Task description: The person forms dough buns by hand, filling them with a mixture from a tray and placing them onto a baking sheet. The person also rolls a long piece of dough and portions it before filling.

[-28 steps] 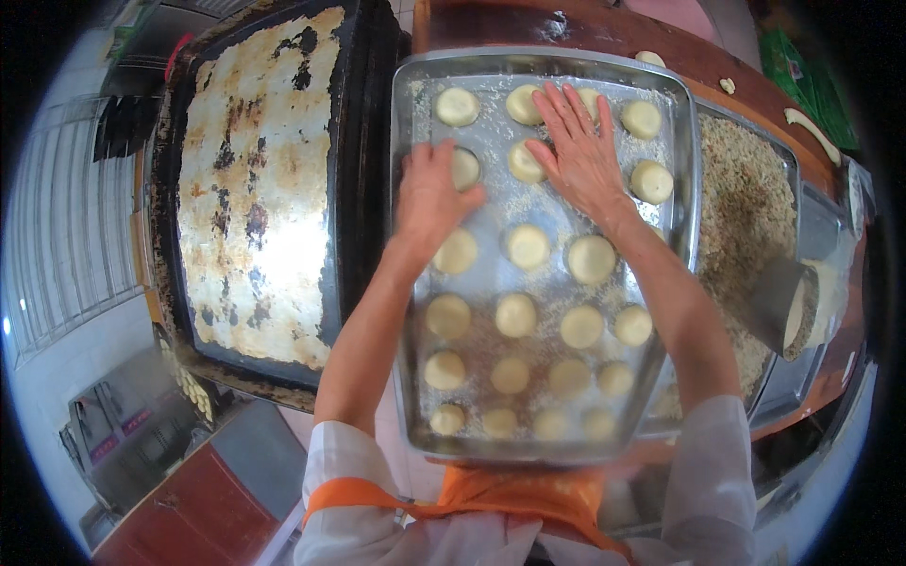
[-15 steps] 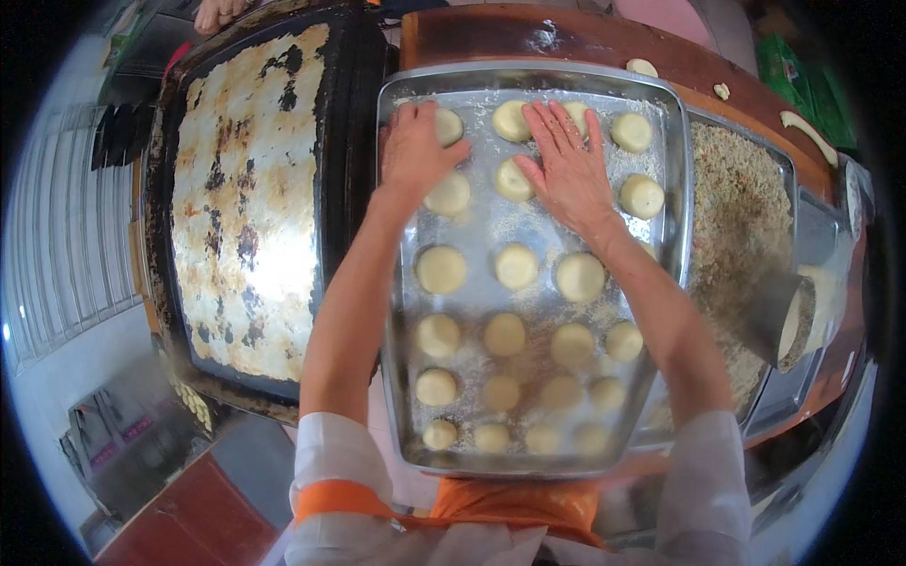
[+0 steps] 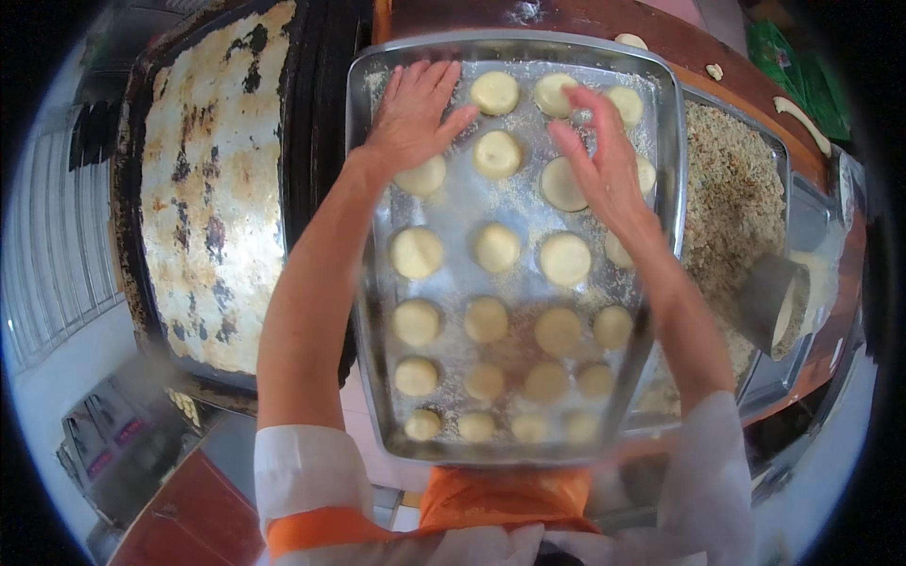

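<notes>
A deep metal tray [image 3: 510, 39] dusted with pale crumbs lies before me, bearing rows of flattened round dough pieces [image 3: 496, 154]. At its far left corner my left hand [image 3: 415, 113] lies flat with fingers stretched, over the spot of a dough round that it hides. Another round [image 3: 420, 176] sits just below that wrist. My right hand [image 3: 602, 156] is over the far right part, fingers apart and slightly bent, holding nothing. Its fingertips are by a far-row round [image 3: 553, 95], and its thumb side is above another round [image 3: 563, 185], which it partly covers.
A large scorched metal baking plate [image 3: 212, 198] with a dark rim stands at the left. To the right, a tray of crumbly brown filling [image 3: 731, 179] holds a metal scoop [image 3: 769, 302]. Dough scraps [image 3: 714, 72] and a dough strip [image 3: 802, 125] lie on the wooden table [image 3: 604, 21].
My left hand has moved from beside the far-left round to lie over it. My right hand has shifted right, off the second-column rounds, its fingers now bent. The whole view has shifted slightly.
</notes>
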Available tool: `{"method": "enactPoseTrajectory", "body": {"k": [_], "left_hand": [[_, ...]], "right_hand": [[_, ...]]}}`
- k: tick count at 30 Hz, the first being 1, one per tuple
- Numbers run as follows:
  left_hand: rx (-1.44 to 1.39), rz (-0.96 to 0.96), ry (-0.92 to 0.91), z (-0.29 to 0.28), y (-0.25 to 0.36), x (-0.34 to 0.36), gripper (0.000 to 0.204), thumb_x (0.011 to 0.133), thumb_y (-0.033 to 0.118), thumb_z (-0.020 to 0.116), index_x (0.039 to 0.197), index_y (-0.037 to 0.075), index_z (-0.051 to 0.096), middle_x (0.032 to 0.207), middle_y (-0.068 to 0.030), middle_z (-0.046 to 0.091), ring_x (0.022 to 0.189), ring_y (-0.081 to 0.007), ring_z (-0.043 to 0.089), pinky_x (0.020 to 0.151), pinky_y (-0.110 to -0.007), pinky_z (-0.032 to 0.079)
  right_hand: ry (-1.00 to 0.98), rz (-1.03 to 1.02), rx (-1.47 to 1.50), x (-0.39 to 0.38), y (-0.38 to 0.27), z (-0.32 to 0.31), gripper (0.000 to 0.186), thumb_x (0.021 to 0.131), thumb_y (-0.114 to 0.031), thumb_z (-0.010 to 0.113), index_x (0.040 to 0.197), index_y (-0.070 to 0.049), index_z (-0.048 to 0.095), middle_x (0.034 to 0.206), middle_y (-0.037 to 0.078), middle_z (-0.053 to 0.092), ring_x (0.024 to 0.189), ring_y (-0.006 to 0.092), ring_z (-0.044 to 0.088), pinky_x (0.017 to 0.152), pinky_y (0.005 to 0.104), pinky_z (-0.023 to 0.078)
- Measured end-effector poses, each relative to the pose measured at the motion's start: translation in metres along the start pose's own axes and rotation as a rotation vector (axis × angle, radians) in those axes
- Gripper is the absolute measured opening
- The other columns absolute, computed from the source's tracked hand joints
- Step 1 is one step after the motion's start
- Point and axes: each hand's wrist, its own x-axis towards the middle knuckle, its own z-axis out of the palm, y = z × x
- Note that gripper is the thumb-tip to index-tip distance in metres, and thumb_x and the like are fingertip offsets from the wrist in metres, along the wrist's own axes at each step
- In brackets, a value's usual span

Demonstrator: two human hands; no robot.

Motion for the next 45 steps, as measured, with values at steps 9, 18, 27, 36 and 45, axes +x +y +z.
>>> {"method": "enactPoseTrajectory", "body": {"k": [9,18,27,36,45], "left_hand": [[-0.039,-0.030,-0.065,-0.011,0.007,0.000,0.065,0.087,0.049,0.041,0.134,0.004,0.031,0.137,-0.0110,0.034,0.129,-0.0295,0.026,0.109,-0.045,0.013],[-0.008,-0.033,-0.053,-0.014,0.009,0.000,0.065,0.087,0.049,0.041,0.135,0.006,0.032,0.137,-0.0110,0.034,0.129,-0.0287,0.026,0.109,-0.044,0.011],[0.007,-0.074,-0.056,-0.009,0.007,-0.006,0.063,0.088,0.050,0.039,0.134,0.008,0.033,0.138,-0.0096,0.034,0.130,-0.0271,0.026,0.109,-0.044,0.009],[-0.145,-0.116,0.064,-0.011,0.007,-0.004,0.067,0.082,0.045,0.052,0.132,0.004,0.035,0.136,-0.0146,0.035,0.128,-0.0306,0.027,0.108,-0.044,0.013],[-0.244,-0.459,0.026,-0.037,0.007,-0.020,0.067,0.067,0.035,0.071,0.118,-0.002,0.048,0.110,-0.0193,0.050,0.104,-0.0345,0.048,0.090,-0.040,0.040]], "right_hand": [[-0.541,-0.220,-0.512,-0.019,-0.010,-0.016,0.050,0.070,-0.021,0.068,0.113,-0.005,0.048,0.112,0.014,0.050,0.106,0.0320,0.045,0.086,0.0433,0.040],[-0.352,-0.280,-0.685,0.061,0.014,-0.003,0.049,0.073,-0.019,0.066,0.113,0.002,0.047,0.113,0.016,0.051,0.105,0.0321,0.047,0.089,0.0418,0.039],[-0.120,-0.334,-0.615,0.070,0.002,-0.009,0.044,0.082,-0.026,0.059,0.120,-0.007,0.047,0.122,0.012,0.048,0.115,0.0301,0.042,0.097,0.0409,0.032],[0.152,-0.428,-0.859,0.091,0.034,0.052,0.048,0.089,-0.035,0.046,0.132,-0.015,0.038,0.136,0.002,0.038,0.128,0.0203,0.031,0.104,0.0488,0.018],[0.207,-0.449,-0.750,0.091,0.035,0.049,0.047,0.088,-0.036,0.047,0.128,-0.011,0.042,0.130,0.004,0.046,0.121,0.0208,0.039,0.103,0.0468,0.021]]}}
